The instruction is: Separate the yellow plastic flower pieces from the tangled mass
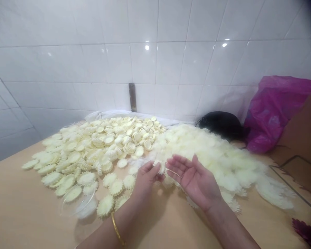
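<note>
My left hand (146,180), with a gold bangle on its wrist, pinches a small pale scalloped disc (160,167) between thumb and fingers. Just right of it, my right hand (194,180) is open, palm turned up and fingers stretched toward the disc. A thin light line runs along its lower fingers; I cannot make out what it is. Behind my left hand spreads a heap of cream-yellow scalloped discs (103,138), some stacked together. Beyond my right hand lies a pile of thin, pale, frilly-edged pieces (212,152), like sheer fabric petals.
A clear plastic bowl (84,205) stands at the front left of the wooden table (28,207). At the back right are a black object (221,124) and a magenta plastic bag (272,110). A dark red scalloped piece (305,231) lies at the lower right. White tiled wall (171,62) rises behind.
</note>
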The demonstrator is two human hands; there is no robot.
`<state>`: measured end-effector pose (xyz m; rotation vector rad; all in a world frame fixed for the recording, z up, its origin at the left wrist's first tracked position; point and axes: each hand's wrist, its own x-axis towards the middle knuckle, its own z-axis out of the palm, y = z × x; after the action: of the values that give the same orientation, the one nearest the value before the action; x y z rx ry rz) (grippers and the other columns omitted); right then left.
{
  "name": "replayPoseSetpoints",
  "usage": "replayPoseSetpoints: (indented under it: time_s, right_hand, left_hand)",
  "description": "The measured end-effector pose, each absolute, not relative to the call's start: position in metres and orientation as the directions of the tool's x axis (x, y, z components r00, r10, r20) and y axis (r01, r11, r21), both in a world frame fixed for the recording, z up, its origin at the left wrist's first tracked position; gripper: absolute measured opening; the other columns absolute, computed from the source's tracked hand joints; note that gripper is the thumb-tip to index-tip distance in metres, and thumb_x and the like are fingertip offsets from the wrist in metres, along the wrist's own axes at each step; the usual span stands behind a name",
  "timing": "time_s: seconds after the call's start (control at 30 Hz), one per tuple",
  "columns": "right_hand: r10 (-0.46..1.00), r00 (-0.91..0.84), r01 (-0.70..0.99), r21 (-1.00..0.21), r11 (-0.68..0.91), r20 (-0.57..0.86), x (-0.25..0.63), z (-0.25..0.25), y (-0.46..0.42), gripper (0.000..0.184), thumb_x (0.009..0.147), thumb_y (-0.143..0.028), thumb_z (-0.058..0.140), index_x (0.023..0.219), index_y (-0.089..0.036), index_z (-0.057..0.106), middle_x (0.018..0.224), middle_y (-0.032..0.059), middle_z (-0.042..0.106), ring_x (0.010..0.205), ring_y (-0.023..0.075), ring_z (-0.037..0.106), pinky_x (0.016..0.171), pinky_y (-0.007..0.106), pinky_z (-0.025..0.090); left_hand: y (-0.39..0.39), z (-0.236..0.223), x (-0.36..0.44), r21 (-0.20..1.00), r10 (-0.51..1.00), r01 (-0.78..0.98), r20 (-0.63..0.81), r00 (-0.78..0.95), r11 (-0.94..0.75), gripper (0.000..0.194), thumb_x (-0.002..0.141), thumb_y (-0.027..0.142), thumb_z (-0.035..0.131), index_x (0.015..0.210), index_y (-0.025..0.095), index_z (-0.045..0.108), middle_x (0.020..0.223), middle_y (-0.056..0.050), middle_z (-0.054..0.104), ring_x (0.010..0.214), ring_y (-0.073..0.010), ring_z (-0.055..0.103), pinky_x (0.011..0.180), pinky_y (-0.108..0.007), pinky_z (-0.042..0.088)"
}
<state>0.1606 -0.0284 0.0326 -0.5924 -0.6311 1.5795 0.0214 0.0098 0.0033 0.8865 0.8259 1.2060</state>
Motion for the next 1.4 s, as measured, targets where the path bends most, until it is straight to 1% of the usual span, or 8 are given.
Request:
replayPoseSetpoints:
  time_s: [0.27,0.4,0.57,0.83,1.03,1.2,1.3,1.4]
  right_hand:
    - [0.994,-0.105,-0.64,-0.767,-0.047,0.028,0.156,0.023,-0.035,0.034,0.082,-0.042,0.048,0.086,-0.014,0.067,0.087,0.009,0.067,0.087,0.0192,0.061,0.09,0.038,0.04]
    - [0.986,-0.142,-0.533,-0.846,-0.002,0.087,0.149,0.025,-0.039,0.021,0.077,-0.036,0.058,0.08,-0.017,0.067,0.079,0.0052,0.065,0.079,0.0161,0.06,0.081,0.032,0.043]
    - [0.983,-0.171,-0.465,-0.885,-0.021,0.066,0.146,0.024,-0.044,0.012,0.073,-0.029,0.064,0.081,-0.02,0.066,0.078,0.0022,0.064,0.077,0.0124,0.057,0.08,0.027,0.042]
    - [0.985,-0.164,-0.443,-0.896,-0.027,0.051,0.145,0.02,-0.043,0.013,0.073,-0.028,0.064,0.083,-0.02,0.065,0.08,0.0021,0.064,0.079,0.013,0.058,0.079,0.028,0.042]
    - [0.994,-0.092,-0.369,-0.929,0.017,0.055,0.144,0.019,-0.041,0.017,0.07,-0.032,0.066,0.08,-0.018,0.064,0.072,0.0013,0.062,0.073,0.0135,0.058,0.076,0.028,0.043]
    - [0.992,0.059,-0.183,-0.975,0.124,0.115,0.146,0.016,-0.039,0.022,0.07,-0.036,0.064,0.083,-0.018,0.063,0.072,0.002,0.061,0.071,0.0151,0.057,0.07,0.029,0.045]
    - [0.963,0.109,0.083,-0.968,0.237,0.245,0.146,0.016,-0.04,0.022,0.07,-0.033,0.063,0.088,-0.02,0.062,0.08,0.0026,0.06,0.077,0.0176,0.056,0.073,0.032,0.045]
    - [0.916,0.045,0.351,-0.865,0.359,0.399,0.144,0.014,-0.04,0.022,0.071,-0.028,0.06,0.093,-0.023,0.062,0.086,0.004,0.06,0.081,0.02,0.055,0.075,0.034,0.044]
  left_hand:
    - [0.005,0.003,0.022,0.895,0.958,-0.421,-0.025,0.285,0.148,0.021,0.067,0.032,0.065,0.065,0.014,0.056,0.065,-0.002,0.057,0.061,-0.0117,0.055,0.064,-0.028,0.044]
    - [0.003,0.004,0.022,0.891,0.955,-0.429,-0.015,0.295,0.147,0.022,0.068,0.032,0.064,0.064,0.013,0.054,0.059,0.0,0.053,0.056,-0.0094,0.05,0.061,-0.025,0.042]
    - [0.003,0.005,0.022,0.893,0.96,-0.432,-0.005,0.278,0.129,0.026,0.068,0.032,0.064,0.058,0.014,0.049,0.054,0.003,0.046,0.052,-0.0066,0.044,0.053,-0.02,0.036]
    - [0.002,0.005,0.023,0.885,0.97,-0.439,-0.053,0.236,0.155,0.026,0.061,0.029,0.07,0.057,0.015,0.047,0.051,0.003,0.05,0.049,-0.0067,0.045,0.051,-0.02,0.035]
    - [0.002,0.007,0.022,0.915,0.966,-0.362,-0.094,0.239,0.179,0.027,0.064,0.034,0.066,0.057,0.015,0.049,0.049,0.001,0.052,0.047,-0.0087,0.048,0.05,-0.022,0.037]
    - [0.004,0.003,0.019,0.93,0.973,-0.341,-0.065,0.221,0.139,0.03,0.063,0.036,0.068,0.055,0.015,0.049,0.05,0.001,0.05,0.047,-0.0076,0.046,0.051,-0.022,0.038]
    - [0.003,0.002,0.02,0.911,0.967,-0.373,-0.092,0.238,0.178,0.029,0.061,0.036,0.069,0.056,0.014,0.052,0.051,0.001,0.05,0.046,-0.0066,0.045,0.05,-0.021,0.037]
    - [0.003,0.003,0.023,0.87,0.939,-0.421,-0.124,0.321,0.258,0.03,0.064,0.041,0.067,0.065,0.013,0.058,0.056,-0.001,0.054,0.047,-0.0073,0.047,0.05,-0.021,0.038]
